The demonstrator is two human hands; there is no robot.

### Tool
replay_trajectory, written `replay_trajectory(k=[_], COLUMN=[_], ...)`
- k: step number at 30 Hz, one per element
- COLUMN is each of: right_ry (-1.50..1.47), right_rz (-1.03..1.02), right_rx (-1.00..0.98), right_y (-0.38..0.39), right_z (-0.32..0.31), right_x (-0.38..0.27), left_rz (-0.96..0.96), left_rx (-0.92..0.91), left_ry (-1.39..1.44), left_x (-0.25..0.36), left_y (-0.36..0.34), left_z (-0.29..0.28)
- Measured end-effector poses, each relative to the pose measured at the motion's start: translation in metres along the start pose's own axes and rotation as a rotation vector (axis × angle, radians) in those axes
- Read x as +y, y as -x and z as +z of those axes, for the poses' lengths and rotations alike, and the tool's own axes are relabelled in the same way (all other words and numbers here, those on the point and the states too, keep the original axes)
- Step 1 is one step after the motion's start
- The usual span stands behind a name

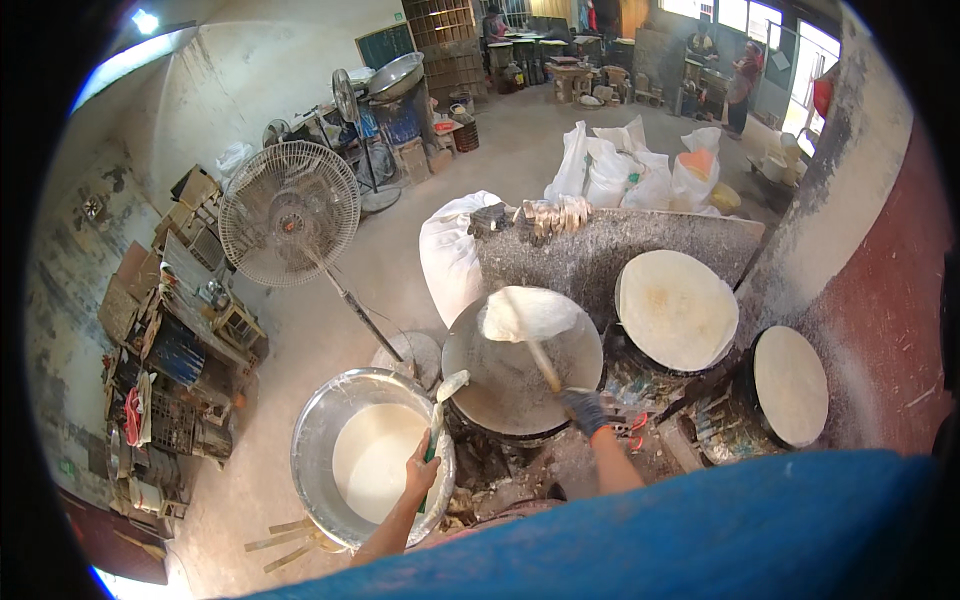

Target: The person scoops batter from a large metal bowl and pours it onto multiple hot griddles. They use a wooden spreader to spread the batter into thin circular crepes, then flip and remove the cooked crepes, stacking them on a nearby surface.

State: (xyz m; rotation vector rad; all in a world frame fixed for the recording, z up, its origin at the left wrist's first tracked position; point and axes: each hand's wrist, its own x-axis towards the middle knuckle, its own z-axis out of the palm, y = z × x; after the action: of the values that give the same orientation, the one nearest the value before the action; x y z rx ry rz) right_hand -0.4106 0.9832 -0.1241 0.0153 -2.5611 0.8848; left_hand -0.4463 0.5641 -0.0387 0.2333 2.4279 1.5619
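My bare left hand (421,470) is wrapped round the green handle of a ladle (453,385), above the right side of a large metal basin (304,430). White batter (375,455) fills part of the basin. The ladle's bowl, coated white, hangs at the near left edge of a round griddle (475,372). My right hand (583,408), in a dark glove, grips a wooden-handled spreader (543,366) that reaches over this griddle. A white patch of batter (545,312) lies at the griddle's far side; the spreader's head is blurred there.
Two more griddles to the right carry a pale round flatbread (678,310) and another flatbread (791,386). A low wall (640,245) stands behind them. A pedestal fan (289,213) and a white sack (450,255) are beyond the basin. People work at the far back.
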Motion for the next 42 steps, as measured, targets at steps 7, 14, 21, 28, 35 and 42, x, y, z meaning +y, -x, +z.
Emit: replay_trajectory(k=[7, 14, 21, 28, 35, 42], right_ry=[-0.637, -0.908, -0.690, -0.899, -0.733, -0.670], right_rz=[0.853, 0.618, 0.609, 0.889, 0.165, 0.676], right_rx=[0.066, -0.309, -0.456, -0.387, -0.664, -0.439], right_y=[-0.022, -0.044, -0.079, -0.128, -0.129, -0.187], right_z=[-0.033, -0.029, -0.037, -0.061, -0.026, -0.046], right_x=[0.008, 0.040, 0.055, 0.051, 0.088, 0.066], left_rz=[-0.308, -0.432, -0.597, -0.556, -0.719, -0.769], left_rx=[-0.060, -0.097, -0.037, 0.068, 0.021, 0.120], left_ry=[0.664, 0.958, 1.227, 1.162, 1.510, 1.116], left_x=[0.075, 0.075, 0.059, 0.056, 0.023, 0.033], left_y=[0.052, 0.091, 0.126, 0.150, 0.157, 0.166], left_z=[-0.018, -0.007, 0.001, 0.015, 0.020, 0.025])
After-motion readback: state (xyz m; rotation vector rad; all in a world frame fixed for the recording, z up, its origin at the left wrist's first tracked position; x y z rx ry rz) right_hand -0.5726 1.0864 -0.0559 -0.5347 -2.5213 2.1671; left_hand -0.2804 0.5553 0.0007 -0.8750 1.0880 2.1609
